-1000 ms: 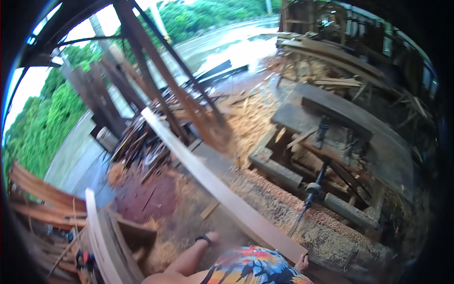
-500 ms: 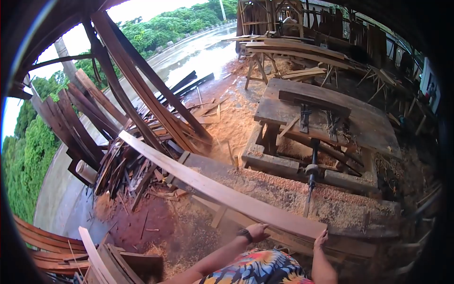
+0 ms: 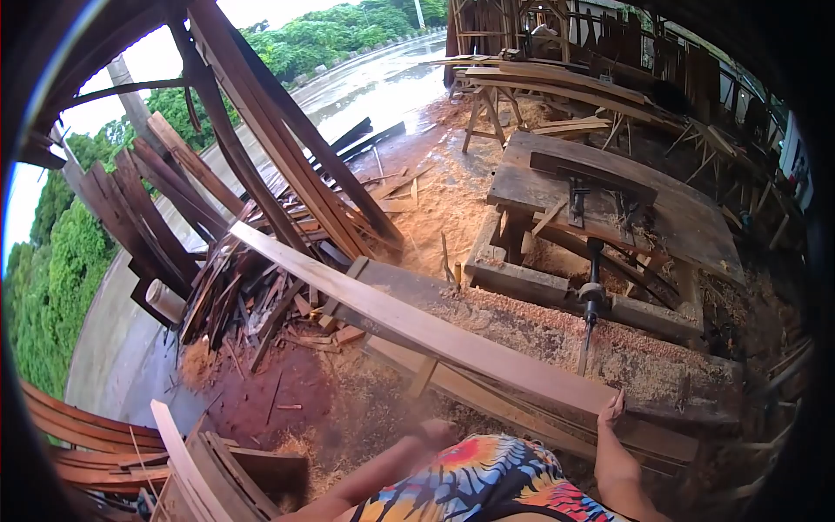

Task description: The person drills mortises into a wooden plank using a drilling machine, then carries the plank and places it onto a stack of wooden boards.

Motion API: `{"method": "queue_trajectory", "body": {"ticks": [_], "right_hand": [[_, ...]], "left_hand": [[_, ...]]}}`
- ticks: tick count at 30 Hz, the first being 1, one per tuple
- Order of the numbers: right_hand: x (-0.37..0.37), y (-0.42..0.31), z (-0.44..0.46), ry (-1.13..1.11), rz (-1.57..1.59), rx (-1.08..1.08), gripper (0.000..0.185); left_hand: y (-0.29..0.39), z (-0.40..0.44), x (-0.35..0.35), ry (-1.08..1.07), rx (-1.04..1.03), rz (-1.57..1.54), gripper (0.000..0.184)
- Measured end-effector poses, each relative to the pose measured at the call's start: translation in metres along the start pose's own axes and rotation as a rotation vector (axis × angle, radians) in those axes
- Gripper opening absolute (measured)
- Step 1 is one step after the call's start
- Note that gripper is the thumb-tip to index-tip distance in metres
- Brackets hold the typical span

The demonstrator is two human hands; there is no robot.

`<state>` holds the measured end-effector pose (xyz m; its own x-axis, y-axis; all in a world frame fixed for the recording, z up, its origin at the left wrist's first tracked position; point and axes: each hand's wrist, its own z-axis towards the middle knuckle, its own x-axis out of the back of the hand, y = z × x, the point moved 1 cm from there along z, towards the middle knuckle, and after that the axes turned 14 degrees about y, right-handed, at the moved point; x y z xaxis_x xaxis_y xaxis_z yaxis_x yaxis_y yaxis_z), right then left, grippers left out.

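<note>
A long, pale wooden plank [image 3: 409, 317] runs diagonally across the sawdust-strewn workbench [image 3: 539, 335], its far end reaching the scrap pile on the left. At its near right end my right hand [image 3: 611, 407] grips the corner, with the fingers against the end edge. My left hand [image 3: 435, 431] is away from the plank, low in front of my patterned shirt, and its fingers are smeared by motion. Just beyond the plank, a dark metal machine shaft with a cutter [image 3: 591, 300] points over the workbench.
Behind the workbench stands a heavy wooden machine table [image 3: 696, 222]. Further back, long boards [image 3: 574, 83] lie on trestles. Scrap strips [image 3: 252, 300] heap up at the left beside leaning timbers [image 3: 287, 139]. More curved boards [image 3: 96, 439] are stacked at lower left. Sawdust covers the ground.
My left hand has let go of the plank's near edge and moved down and left toward my body. My right hand still holds the end. The view has shifted slightly.
</note>
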<state>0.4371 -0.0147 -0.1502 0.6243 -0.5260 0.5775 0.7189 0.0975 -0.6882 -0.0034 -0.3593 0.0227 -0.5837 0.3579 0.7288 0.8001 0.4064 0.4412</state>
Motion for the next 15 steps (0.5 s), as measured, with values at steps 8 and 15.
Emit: {"method": "queue_trajectory", "body": {"ticks": [8,15], "right_hand": [[-0.021,0.01,-0.006,0.057,0.072,-0.104,0.048],[0.018,-0.028,0.002,-0.114,-0.153,0.065,0.049]], "left_hand": [[-0.009,0.04,0.066,0.371,0.057,-0.028,0.078],[-0.002,0.122,0.098,0.764,0.384,-0.02,0.089]]}}
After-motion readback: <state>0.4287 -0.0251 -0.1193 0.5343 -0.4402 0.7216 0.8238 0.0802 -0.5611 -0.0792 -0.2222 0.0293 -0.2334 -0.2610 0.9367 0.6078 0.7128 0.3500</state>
